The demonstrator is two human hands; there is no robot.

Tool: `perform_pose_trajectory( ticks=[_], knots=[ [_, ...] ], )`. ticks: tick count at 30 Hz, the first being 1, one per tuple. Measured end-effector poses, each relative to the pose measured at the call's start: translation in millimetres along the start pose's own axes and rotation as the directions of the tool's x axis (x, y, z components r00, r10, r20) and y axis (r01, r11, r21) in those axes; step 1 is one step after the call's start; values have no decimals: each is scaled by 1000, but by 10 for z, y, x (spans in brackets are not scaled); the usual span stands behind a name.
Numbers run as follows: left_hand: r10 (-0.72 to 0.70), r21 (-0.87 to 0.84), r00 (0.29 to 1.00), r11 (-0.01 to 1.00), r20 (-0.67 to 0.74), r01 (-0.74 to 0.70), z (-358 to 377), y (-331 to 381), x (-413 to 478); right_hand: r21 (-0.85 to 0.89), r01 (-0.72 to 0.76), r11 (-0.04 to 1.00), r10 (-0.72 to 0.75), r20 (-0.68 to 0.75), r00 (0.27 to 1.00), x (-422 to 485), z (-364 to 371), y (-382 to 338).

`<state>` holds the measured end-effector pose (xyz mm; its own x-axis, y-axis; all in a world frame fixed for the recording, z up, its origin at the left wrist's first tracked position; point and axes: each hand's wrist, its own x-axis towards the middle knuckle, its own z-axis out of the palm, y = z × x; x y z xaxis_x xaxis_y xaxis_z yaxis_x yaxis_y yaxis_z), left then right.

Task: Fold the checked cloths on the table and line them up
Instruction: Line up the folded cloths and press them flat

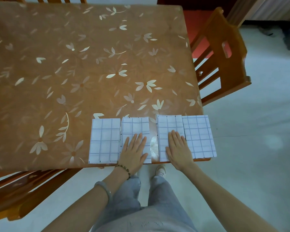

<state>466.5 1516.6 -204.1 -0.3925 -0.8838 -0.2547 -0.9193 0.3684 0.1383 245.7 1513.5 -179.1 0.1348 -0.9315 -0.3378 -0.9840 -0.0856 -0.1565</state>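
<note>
Several folded white cloths with blue checks lie side by side along the table's near edge. The leftmost cloth (105,140) touches the second cloth (135,127). My left hand (134,152) rests flat on that second cloth, fingers spread. A narrow gap of bare table separates it from the third cloth (167,126), where my right hand (179,149) lies flat, palm down. The rightmost cloth (199,136) abuts the third and overhangs the table's right corner slightly. Neither hand grips anything.
The table (90,64) carries a brown flowered cover. A wooden chair (224,61) stands at its right side and another chair (23,190) at the near left. More chair backs show at the far edge. My legs and shoes are below the table edge.
</note>
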Motion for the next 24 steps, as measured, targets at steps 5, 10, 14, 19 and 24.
perform_pose_trajectory(
  ticks=[5,10,14,19,24],
  knots=[
    [-22,-11,999,1000,43,23,14,25,26,-11,0,1000,0,-1,1000,33,75,-104],
    [-36,-20,998,999,52,37,-2,13,24,10,-2,1000,1,19,1000,46,61,-228],
    [15,-54,1000,998,-23,-17,-75,118,60,101,-125,987,135,-101,986,-11,-91,33],
    [54,-76,999,996,-4,-54,-126,282,137,101,-427,899,437,-137,889,-139,-144,703],
    [47,-32,997,998,66,-45,-29,349,198,29,-458,889,459,-23,888,-198,-13,851]
  ],
)
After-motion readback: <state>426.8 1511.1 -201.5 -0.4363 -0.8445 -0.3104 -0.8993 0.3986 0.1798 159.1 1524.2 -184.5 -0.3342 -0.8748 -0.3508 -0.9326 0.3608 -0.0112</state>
